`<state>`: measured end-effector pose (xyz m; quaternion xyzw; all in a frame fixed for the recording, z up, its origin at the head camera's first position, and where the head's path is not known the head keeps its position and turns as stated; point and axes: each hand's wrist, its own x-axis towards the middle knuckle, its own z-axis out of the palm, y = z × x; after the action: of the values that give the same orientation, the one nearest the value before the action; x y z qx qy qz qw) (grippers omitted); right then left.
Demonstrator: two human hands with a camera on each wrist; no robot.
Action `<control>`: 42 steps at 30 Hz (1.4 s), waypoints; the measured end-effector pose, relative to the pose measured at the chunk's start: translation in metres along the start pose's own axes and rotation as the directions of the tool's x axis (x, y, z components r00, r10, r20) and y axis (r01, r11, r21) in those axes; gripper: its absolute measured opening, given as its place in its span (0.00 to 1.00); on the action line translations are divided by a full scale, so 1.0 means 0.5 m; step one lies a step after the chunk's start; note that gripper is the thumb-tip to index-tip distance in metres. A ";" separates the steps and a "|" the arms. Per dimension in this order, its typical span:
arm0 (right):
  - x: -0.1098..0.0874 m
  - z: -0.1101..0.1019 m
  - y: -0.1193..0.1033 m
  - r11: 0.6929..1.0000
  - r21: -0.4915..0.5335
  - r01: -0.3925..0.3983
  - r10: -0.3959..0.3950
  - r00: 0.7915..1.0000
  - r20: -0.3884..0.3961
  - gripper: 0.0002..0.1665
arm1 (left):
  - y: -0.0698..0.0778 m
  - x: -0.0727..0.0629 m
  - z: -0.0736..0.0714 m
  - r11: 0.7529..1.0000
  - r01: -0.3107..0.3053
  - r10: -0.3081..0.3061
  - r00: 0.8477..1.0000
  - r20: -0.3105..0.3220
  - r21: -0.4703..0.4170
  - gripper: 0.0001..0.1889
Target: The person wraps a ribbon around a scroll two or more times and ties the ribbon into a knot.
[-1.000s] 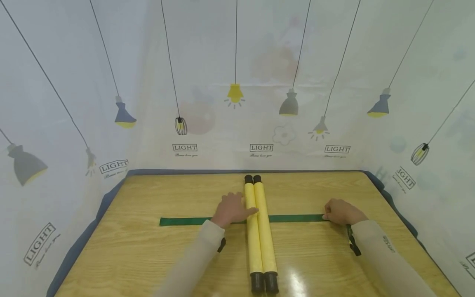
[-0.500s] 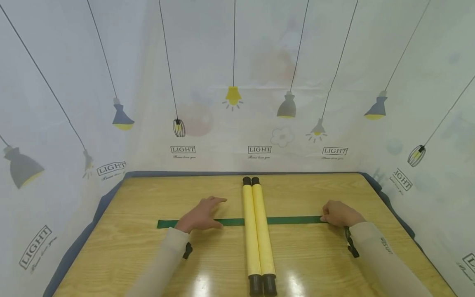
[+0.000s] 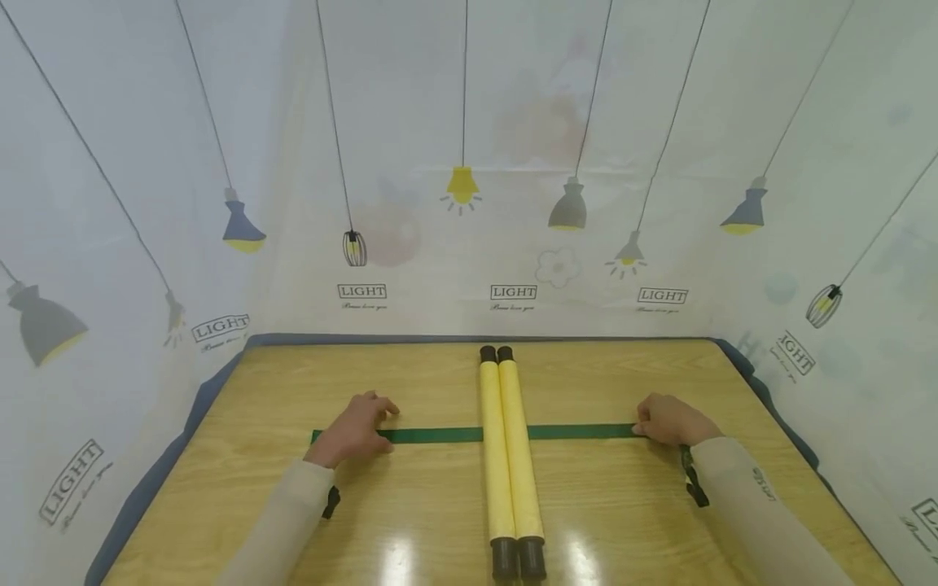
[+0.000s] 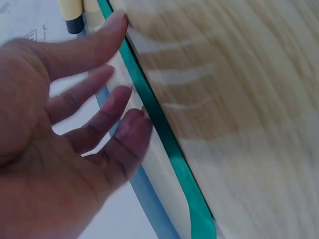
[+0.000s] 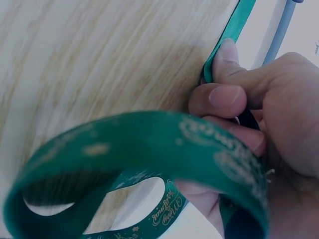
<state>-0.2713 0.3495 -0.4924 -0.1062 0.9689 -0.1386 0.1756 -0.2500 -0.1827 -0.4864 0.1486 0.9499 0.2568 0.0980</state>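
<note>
A green ribbon [image 3: 440, 435] runs across the wooden table, passing beneath two yellow tubes [image 3: 498, 464] with black end caps, which lie side by side pointing away from me. My left hand [image 3: 359, 427] hovers over the ribbon's left part, fingers loosely bent and apart, nothing between them; in the left wrist view the ribbon [image 4: 159, 122] passes by its fingertips. My right hand [image 3: 670, 419] pinches the ribbon between thumb and fingers to the right of the tubes. In the right wrist view a loose ribbon loop [image 5: 134, 132] with gold lettering curls close to the camera.
The wooden tabletop [image 3: 410, 505] has a blue-grey border [image 3: 403, 337] along its back and sides. White sheeting [image 3: 440, 81] printed with hanging lamps stands behind and on both sides.
My left hand has come off the yellow tubes and moved left along the ribbon. The right hand keeps its pinch in the same place. The tubes have not moved.
</note>
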 end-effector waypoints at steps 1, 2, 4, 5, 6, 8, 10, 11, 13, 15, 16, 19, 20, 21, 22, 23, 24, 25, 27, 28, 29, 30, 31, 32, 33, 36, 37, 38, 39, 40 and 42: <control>0.000 -0.001 0.000 1.000 -0.003 0.000 0.000 1.000 -0.002 0.20 | 0.000 -0.001 -0.002 1.000 0.019 -0.019 1.000 -0.004 -0.003 0.27; 0.000 -0.001 0.000 1.000 -0.005 0.002 -0.002 1.000 -0.004 0.20 | -0.001 -0.001 -0.003 0.999 0.040 -0.040 0.999 -0.001 -0.014 0.26; 0.000 0.000 0.002 1.000 -0.004 0.008 -0.008 1.000 -0.008 0.20 | -0.002 0.001 -0.005 0.997 0.071 -0.070 0.997 0.015 -0.026 0.24; 0.000 0.001 0.002 1.000 -0.002 0.013 -0.013 1.000 -0.010 0.20 | -0.002 0.002 -0.005 0.996 0.086 -0.085 0.996 0.028 -0.027 0.22; 0.000 0.002 0.003 1.000 -0.003 0.020 -0.020 1.000 -0.012 0.20 | -0.003 0.004 -0.005 0.995 0.094 -0.093 0.995 0.039 -0.021 0.21; -0.001 0.003 0.004 1.000 0.004 0.027 -0.027 1.000 -0.013 0.21 | -0.006 0.006 -0.005 0.995 0.103 -0.102 0.993 0.066 -0.012 0.16; -0.001 0.003 0.007 0.999 0.005 0.041 -0.041 0.999 -0.015 0.21 | -0.010 0.007 -0.004 0.994 0.110 -0.109 0.990 0.085 -0.006 0.12; -0.001 0.003 0.008 0.999 0.005 0.047 -0.047 0.999 -0.018 0.21 | -0.012 0.007 -0.004 0.994 0.109 -0.108 0.990 0.093 -0.001 0.11; 0.000 0.004 0.010 0.998 -0.003 0.069 -0.069 0.997 -0.027 0.21 | -0.017 0.005 -0.006 0.994 0.108 -0.106 0.989 0.105 -0.011 0.08; -0.001 0.004 0.013 0.995 -0.017 0.100 -0.100 0.994 -0.042 0.20 | -0.023 0.002 -0.009 0.995 0.094 -0.091 0.990 0.112 -0.025 0.07; -0.002 0.006 0.015 0.993 -0.018 0.114 -0.115 0.992 -0.048 0.19 | -0.026 0.000 -0.011 0.995 0.089 -0.085 0.990 0.114 -0.033 0.07; -0.008 0.010 0.022 0.988 0.009 0.157 -0.156 0.985 -0.067 0.18 | -0.038 -0.005 -0.018 0.996 0.071 -0.065 0.992 0.113 -0.057 0.08; -0.011 0.011 0.025 0.986 0.025 0.166 -0.164 0.984 -0.073 0.17 | -0.041 -0.007 -0.021 0.996 0.066 -0.058 0.992 0.111 -0.067 0.09; -0.015 0.013 0.028 0.984 0.045 0.175 -0.171 0.982 -0.076 0.16 | -0.046 -0.009 -0.023 0.995 0.061 -0.053 0.993 0.108 -0.074 0.09; -0.018 0.014 0.031 0.981 0.068 0.184 -0.178 0.981 -0.082 0.15 | -0.051 -0.010 -0.025 0.995 0.059 -0.051 0.993 0.104 -0.081 0.11; -0.022 0.013 0.034 0.978 0.087 0.187 -0.180 0.980 -0.085 0.14 | -0.055 -0.012 -0.027 0.994 0.058 -0.049 0.994 0.102 -0.095 0.12; -0.025 0.013 0.037 0.976 0.104 0.190 -0.182 0.980 -0.085 0.14 | -0.059 -0.014 -0.030 0.992 0.060 -0.050 0.994 0.099 -0.107 0.13; -0.029 0.012 0.040 0.973 0.119 0.196 -0.187 0.979 -0.082 0.14 | -0.062 -0.016 -0.032 0.991 0.060 -0.049 0.994 0.094 -0.116 0.13; -0.035 0.008 0.047 0.968 0.147 0.205 -0.196 0.978 -0.074 0.13 | -0.071 -0.020 -0.037 0.990 0.059 -0.049 0.995 0.082 -0.124 0.14; -0.037 0.006 0.051 0.965 0.160 0.208 -0.199 0.977 -0.070 0.13 | -0.075 -0.022 -0.039 0.989 0.062 -0.052 0.996 0.077 -0.131 0.14; -0.040 0.004 0.055 0.963 0.170 0.210 -0.202 0.977 -0.065 0.13 | -0.077 -0.024 -0.041 0.988 0.067 -0.057 0.996 0.074 -0.137 0.14; -0.043 0.002 0.059 0.958 0.183 0.220 -0.212 0.975 -0.061 0.12 | -0.081 -0.026 -0.043 0.988 0.071 -0.062 0.996 0.068 -0.138 0.14; -0.046 0.000 0.063 0.955 0.192 0.227 -0.220 0.974 -0.058 0.12 | -0.085 -0.029 -0.046 0.987 0.076 -0.068 0.996 0.061 -0.141 0.14; -0.048 -0.003 0.067 0.952 0.200 0.231 -0.224 0.973 -0.057 0.12 | -0.090 -0.032 -0.048 0.987 0.078 -0.071 0.996 0.054 -0.141 0.15; -0.051 -0.005 0.071 0.950 0.209 0.232 -0.226 0.973 -0.055 0.11 | -0.095 -0.036 -0.051 0.987 0.081 -0.075 0.996 0.049 -0.140 0.15; -0.059 -0.012 0.080 0.942 0.238 0.236 -0.235 0.972 -0.033 0.12 | -0.109 -0.047 -0.060 0.987 0.094 -0.090 0.995 0.032 -0.133 0.16; -0.062 -0.014 0.083 0.940 0.251 0.232 -0.233 0.972 -0.024 0.12 | -0.114 -0.050 -0.063 0.988 0.093 -0.091 0.996 0.027 -0.124 0.15; -0.065 -0.016 0.085 0.937 0.267 0.225 -0.230 0.973 -0.014 0.12 | -0.118 -0.054 -0.065 0.988 0.097 -0.095 0.995 0.022 -0.119 0.16; -0.068 -0.017 0.086 0.934 0.285 0.215 -0.224 0.975 -0.001 0.12 | -0.123 -0.057 -0.068 0.989 0.102 -0.101 0.995 0.016 -0.111 0.15; -0.072 -0.018 0.086 0.930 0.302 0.207 -0.220 0.975 0.008 0.13 | -0.126 -0.060 -0.070 0.988 0.110 -0.109 0.994 0.011 -0.107 0.15; -0.080 -0.020 0.086 0.926 0.327 0.188 -0.205 0.979 0.017 0.15 | -0.131 -0.068 -0.075 0.989 0.118 -0.118 0.993 0.003 -0.094 0.16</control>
<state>-0.2453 0.4022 -0.4840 -0.1761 0.9125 -0.3099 0.2006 -0.2433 -0.2652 -0.4845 0.0872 0.9440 0.2952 0.1187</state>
